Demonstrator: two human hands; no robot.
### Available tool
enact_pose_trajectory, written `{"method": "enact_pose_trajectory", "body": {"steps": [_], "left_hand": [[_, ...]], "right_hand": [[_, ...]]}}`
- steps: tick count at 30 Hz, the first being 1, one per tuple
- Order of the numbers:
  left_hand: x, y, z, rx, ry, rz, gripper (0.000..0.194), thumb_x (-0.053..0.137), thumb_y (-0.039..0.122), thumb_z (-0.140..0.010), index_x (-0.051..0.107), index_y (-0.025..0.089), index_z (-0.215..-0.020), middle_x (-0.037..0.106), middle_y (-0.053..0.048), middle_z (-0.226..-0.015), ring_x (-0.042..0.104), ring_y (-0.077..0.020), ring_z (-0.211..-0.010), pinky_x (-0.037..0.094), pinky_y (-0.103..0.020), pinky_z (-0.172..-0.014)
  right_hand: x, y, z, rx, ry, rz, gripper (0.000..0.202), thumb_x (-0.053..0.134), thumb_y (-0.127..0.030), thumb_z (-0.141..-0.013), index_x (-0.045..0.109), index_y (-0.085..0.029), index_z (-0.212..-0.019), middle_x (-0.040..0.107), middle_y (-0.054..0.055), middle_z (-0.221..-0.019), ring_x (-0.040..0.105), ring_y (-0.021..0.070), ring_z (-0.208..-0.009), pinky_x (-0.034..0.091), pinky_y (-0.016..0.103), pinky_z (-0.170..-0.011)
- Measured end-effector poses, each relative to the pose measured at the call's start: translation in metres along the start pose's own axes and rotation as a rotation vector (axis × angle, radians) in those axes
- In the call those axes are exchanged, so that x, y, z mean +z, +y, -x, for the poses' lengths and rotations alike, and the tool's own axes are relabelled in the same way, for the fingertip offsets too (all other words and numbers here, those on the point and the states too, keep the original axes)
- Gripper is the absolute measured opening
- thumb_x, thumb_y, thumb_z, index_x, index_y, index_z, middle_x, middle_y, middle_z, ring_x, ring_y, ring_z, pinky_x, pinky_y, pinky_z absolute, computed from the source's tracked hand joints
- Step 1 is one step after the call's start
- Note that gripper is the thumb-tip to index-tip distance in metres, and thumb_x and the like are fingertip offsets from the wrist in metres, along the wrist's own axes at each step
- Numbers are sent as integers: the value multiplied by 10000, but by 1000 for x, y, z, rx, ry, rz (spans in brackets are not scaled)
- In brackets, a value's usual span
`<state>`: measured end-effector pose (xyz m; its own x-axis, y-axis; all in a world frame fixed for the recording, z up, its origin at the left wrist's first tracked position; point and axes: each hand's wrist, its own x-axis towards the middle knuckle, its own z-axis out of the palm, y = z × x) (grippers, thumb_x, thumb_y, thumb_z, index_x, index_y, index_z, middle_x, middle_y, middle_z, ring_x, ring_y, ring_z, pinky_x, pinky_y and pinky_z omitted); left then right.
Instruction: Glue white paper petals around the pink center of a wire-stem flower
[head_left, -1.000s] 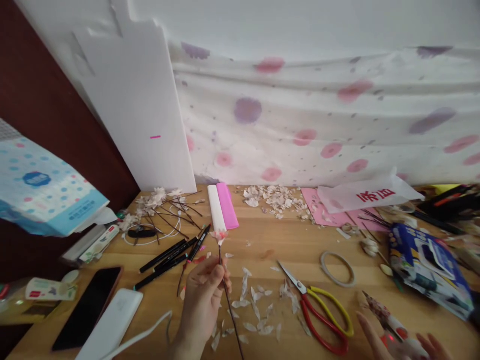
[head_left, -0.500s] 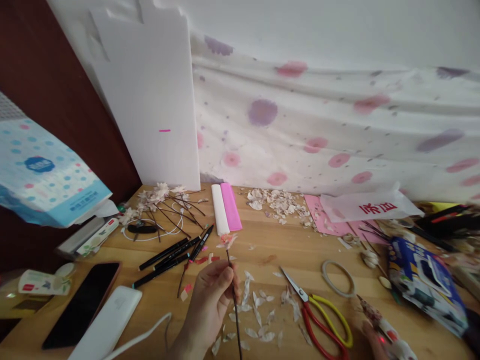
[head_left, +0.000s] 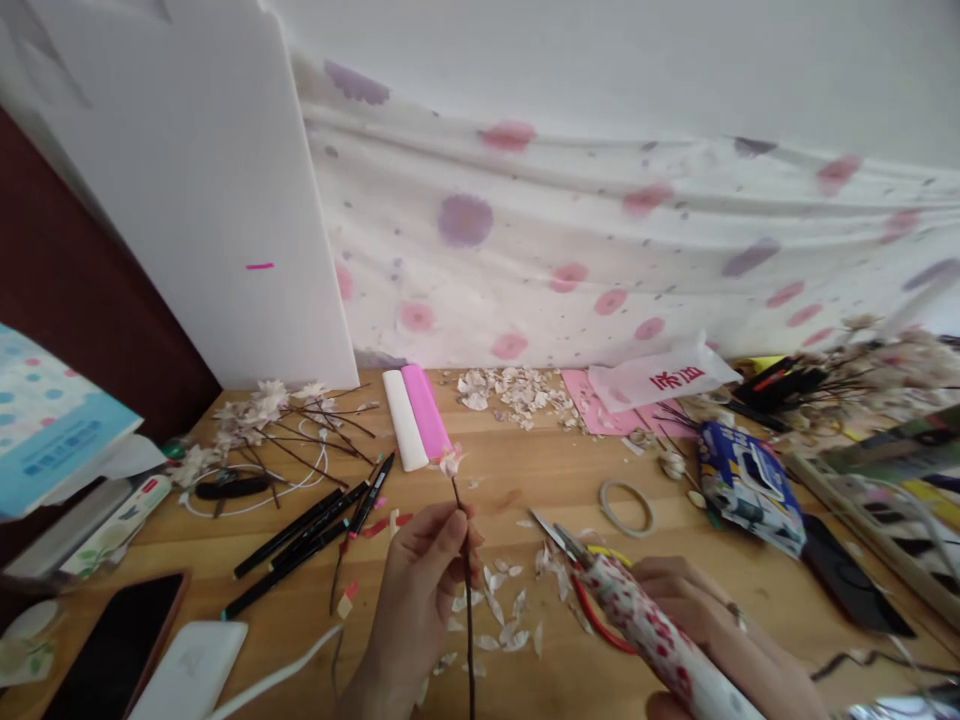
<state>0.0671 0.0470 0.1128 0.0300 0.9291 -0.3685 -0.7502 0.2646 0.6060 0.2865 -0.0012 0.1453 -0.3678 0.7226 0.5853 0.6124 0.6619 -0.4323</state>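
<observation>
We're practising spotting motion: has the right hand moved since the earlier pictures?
Yes, leftward: the right hand, earlier right of the scissors, now holds its patterned tool over their handles.

Between two hands, loose pale petals on a wooden table.

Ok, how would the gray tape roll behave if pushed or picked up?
The tape roll lies flat on the wooden tabletop, so it would probably slide rather than roll. Its thin ring and wide open center suggest it's light, likely easy to hook with a finger.
</observation>
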Motion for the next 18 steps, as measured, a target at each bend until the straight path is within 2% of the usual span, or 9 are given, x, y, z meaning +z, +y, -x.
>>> {"method": "enact_pose_trajectory", "body": {"steps": [1, 3, 6, 10, 18], "left_hand": [[1, 1, 2, -7, -12, -8, 398, 1029, 391, -436, 802, 175, -680, 687, 20, -512, 590, -51, -408, 481, -104, -411], [2, 2, 6, -21, -45, -29, 386, 1025, 392, -451, 806, 168, -676, 689, 9, -513, 592, -61, -398, 487, -118, -399], [2, 2, 12, -36, -95, -71, 372, 1012, 410, -490, 814, 156, -676, 682, -4, -508, 593, -78, -385, 495, -141, -382], [0, -2, 17, -45, -136, -122, 362, 997, 432, -523, 824, 162, -692, 679, -3, -518, 588, -76, -393, 483, -137, -368], [1, -9, 21, -63, -186, -186, 308, 965, 435, -602, 833, 184, -721, 685, 5, -551, 595, -66, -425, 489, -127, -396]], "right_hand": [[2, -6, -10, -8, 58, -8, 321, 558, -536, -990, 636, -225, -992, 712, 87, -789, 723, 257, -799, 566, 327, -619], [8, -13, -24, -5, 88, -23, 331, 552, -541, -995, 622, -217, -980, 706, 90, -800, 709, 250, -824, 570, 337, -662], [19, -17, -31, -50, 129, -55, 359, 567, -559, -988, 605, -210, -913, 675, 50, -725, 673, 198, -744, 563, 303, -667], [27, -16, -25, -43, 198, -41, 419, 551, -600, -983, 561, -207, -837, 589, 13, -644, 591, 160, -650, 513, 277, -599], [27, -7, -3, 6, 145, -12, 410, 559, -595, -979, 527, -203, -864, 537, 9, -692, 521, 173, -696, 413, 298, -611]]}}
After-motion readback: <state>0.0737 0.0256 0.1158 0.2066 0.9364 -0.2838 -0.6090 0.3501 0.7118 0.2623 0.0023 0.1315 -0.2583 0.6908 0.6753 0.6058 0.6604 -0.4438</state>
